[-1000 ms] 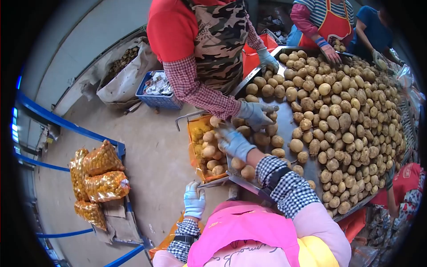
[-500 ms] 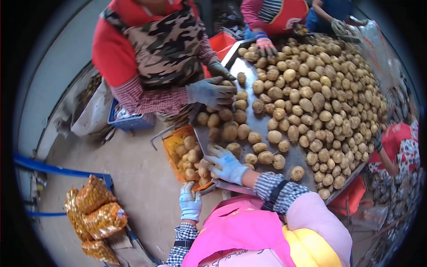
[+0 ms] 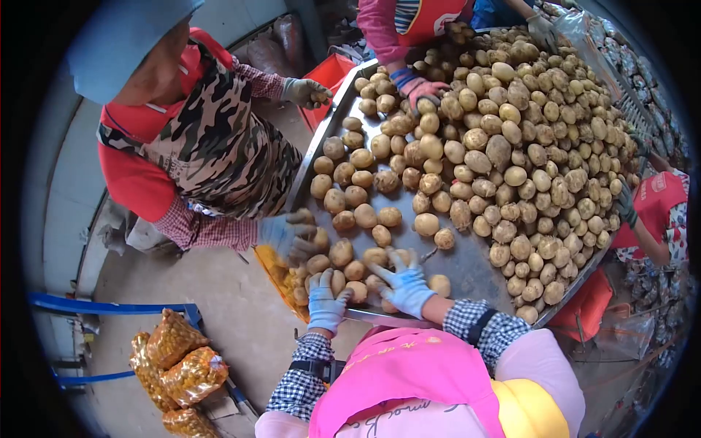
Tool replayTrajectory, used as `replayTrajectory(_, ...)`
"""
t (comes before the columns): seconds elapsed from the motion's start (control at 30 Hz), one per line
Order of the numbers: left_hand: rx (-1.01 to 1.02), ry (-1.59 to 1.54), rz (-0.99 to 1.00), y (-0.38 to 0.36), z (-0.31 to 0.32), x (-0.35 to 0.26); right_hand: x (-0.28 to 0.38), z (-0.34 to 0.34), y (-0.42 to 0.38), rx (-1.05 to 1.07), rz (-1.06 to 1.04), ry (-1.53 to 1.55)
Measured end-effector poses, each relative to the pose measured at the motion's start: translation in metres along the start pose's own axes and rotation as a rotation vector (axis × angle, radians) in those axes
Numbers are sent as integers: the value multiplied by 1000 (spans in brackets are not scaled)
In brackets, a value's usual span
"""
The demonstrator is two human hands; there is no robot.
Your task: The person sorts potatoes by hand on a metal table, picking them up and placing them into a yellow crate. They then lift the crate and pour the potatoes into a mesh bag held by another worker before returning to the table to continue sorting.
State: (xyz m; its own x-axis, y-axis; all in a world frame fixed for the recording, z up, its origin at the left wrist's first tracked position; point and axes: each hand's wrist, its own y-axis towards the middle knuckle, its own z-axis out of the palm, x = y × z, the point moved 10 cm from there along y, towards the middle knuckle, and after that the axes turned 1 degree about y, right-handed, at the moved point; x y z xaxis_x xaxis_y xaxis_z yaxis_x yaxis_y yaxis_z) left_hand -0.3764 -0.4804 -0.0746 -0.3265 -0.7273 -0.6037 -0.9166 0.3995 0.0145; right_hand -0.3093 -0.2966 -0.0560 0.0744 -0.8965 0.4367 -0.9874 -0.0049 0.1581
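A metal table (image 3: 478, 281) carries a large heap of potatoes (image 3: 504, 146), with looser ones nearer its left side. My left hand (image 3: 326, 303), in a pale blue glove, rests with spread fingers against potatoes at the near left corner. To its right my right hand (image 3: 406, 285), gloved alike, lies with its fingers apart over potatoes near the front edge. An orange mesh bag (image 3: 276, 276) holding potatoes hangs at that corner. Just above it is a co-worker's grey-gloved hand (image 3: 288, 235), blurred, by the potatoes at the edge.
The co-worker in a camouflage apron (image 3: 219, 139) stands at the left. Another's pink glove (image 3: 423, 90) touches the heap at the back; a person in red (image 3: 653, 201) is at the right. Filled bags (image 3: 193, 376) stand at lower left. Red bins (image 3: 584, 305) flank the table.
My left hand has moved up from the bag's edge onto the potatoes. My right hand has shifted right. The camouflage-aproned co-worker's hands have moved apart, and more potatoes lie on the table's left part.
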Motion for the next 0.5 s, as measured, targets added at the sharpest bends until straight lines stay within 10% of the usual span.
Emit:
replayTrajectory(0.2,-201,60,-171,-25,-39,31,20,-31,118,-114,-405,243)
replayTrajectory(0.5,-321,57,-682,-195,-29,72,-3,35,188,147,-59,-197)
